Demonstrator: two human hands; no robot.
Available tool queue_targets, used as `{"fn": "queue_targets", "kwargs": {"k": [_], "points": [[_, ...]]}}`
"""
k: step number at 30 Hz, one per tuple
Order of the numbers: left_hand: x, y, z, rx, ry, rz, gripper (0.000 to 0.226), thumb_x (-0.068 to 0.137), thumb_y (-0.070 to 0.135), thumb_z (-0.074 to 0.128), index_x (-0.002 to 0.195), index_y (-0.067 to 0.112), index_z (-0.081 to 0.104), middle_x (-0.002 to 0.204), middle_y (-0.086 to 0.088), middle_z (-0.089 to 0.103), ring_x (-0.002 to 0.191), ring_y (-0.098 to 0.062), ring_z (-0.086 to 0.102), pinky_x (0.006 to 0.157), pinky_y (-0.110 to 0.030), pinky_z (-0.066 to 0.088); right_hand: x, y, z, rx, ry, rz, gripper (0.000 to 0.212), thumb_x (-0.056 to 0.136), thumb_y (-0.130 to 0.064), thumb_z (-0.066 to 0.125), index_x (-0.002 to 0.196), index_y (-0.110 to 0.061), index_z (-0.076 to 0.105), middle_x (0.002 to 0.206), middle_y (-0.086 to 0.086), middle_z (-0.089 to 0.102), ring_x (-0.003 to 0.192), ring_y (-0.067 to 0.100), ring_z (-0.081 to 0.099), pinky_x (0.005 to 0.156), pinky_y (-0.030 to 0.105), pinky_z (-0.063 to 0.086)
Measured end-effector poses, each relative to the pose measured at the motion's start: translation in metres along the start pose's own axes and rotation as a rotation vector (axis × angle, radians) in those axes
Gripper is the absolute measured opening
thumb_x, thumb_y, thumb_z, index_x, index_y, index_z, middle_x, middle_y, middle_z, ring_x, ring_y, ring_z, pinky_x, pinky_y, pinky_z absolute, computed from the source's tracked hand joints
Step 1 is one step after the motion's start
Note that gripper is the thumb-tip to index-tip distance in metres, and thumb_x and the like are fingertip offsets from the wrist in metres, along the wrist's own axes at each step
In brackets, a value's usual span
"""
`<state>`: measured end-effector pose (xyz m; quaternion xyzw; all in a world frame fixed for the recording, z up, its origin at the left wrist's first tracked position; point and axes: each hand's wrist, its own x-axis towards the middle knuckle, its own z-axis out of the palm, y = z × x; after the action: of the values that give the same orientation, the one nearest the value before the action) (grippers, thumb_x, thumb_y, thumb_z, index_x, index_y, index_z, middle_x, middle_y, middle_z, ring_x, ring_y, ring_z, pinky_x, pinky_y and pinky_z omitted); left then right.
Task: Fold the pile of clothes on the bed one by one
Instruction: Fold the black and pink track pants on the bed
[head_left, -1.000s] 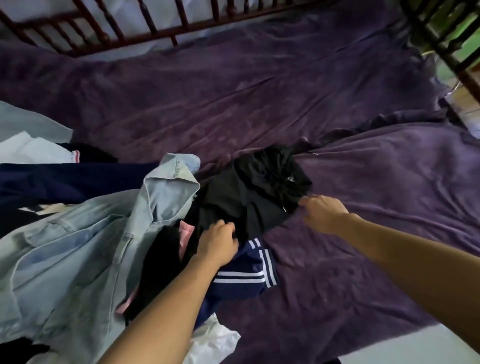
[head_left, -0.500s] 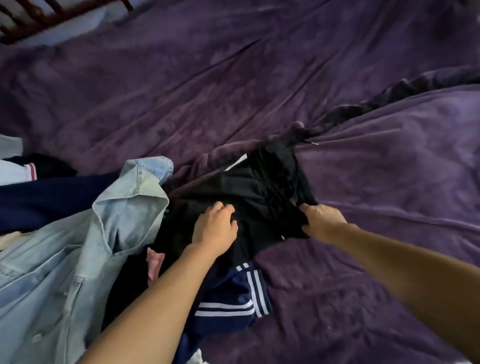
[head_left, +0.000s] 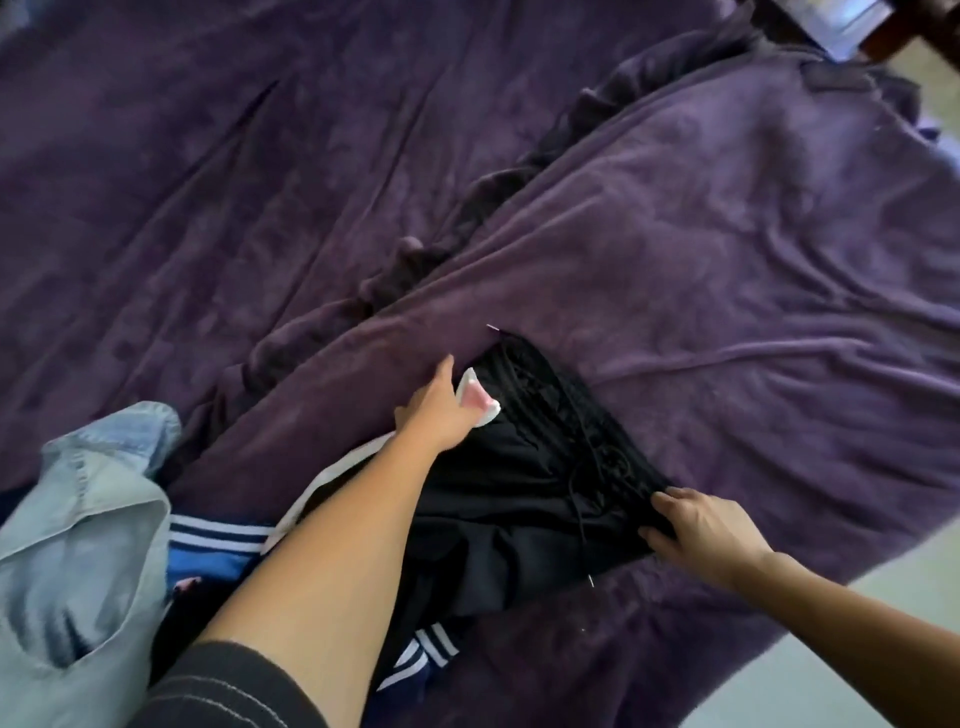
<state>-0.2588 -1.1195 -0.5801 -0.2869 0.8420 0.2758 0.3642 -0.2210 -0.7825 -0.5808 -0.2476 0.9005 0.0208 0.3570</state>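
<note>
black garment (head_left: 519, 499) now further right, flatter

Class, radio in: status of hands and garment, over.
Left hand and right hand grip black garment waistband ends. Garment stretched on purple blanket. Striped garment partly underneath.

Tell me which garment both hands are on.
The black drawstring garment: left hand grips its far waistband corner, right hand its near one. The pale denim shirt and blue white-striped piece lie unheld at the left.
</note>
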Motion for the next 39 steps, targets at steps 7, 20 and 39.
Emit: {"fn": "queue_targets", "kwargs": {"k": [7,20,39], "points": [[-0.041,0.011,0.000,-0.168,0.186,0.129,0.026,0.089,0.036,0.058,0.080,0.014,0.067,0.072,-0.001,0.061,0.076,-0.026,0.059,0.063,-0.034,0.042,-0.021,0.000,-0.018,0.151,0.284,-0.065,0.025,0.070,-0.037,0.080,0.067,-0.014,0.071,0.107,-0.002,0.069,0.108,0.027,0.061,0.063,0.033,0.052],[-0.215,0.050,-0.121,-0.002,0.368,0.678,0.072,0.069,0.041,0.053,0.132,0.058,0.025,0.075,0.014,0.066,0.097,-0.022,0.063,0.084,-0.040,0.050,-0.120,-0.056,-0.168,0.650,0.810,-0.115,0.039,0.081,-0.031,0.077,0.065,-0.036,0.042,0.048,-0.009,0.040,0.050,0.013,0.039,0.051,0.028,0.030],[-0.430,0.044,-0.286,0.361,0.776,1.007,0.029,0.063,-0.015,0.052,0.067,0.010,0.065,0.092,-0.004,0.064,0.089,-0.027,0.058,0.076,-0.032,0.044,-0.317,-0.087,-0.270,-0.353,0.634,-0.265,0.035,0.080,-0.054,0.057,0.090,-0.025,0.074,0.156,-0.006,0.027,0.141,0.016,0.026,0.102,0.033,0.040]]}}
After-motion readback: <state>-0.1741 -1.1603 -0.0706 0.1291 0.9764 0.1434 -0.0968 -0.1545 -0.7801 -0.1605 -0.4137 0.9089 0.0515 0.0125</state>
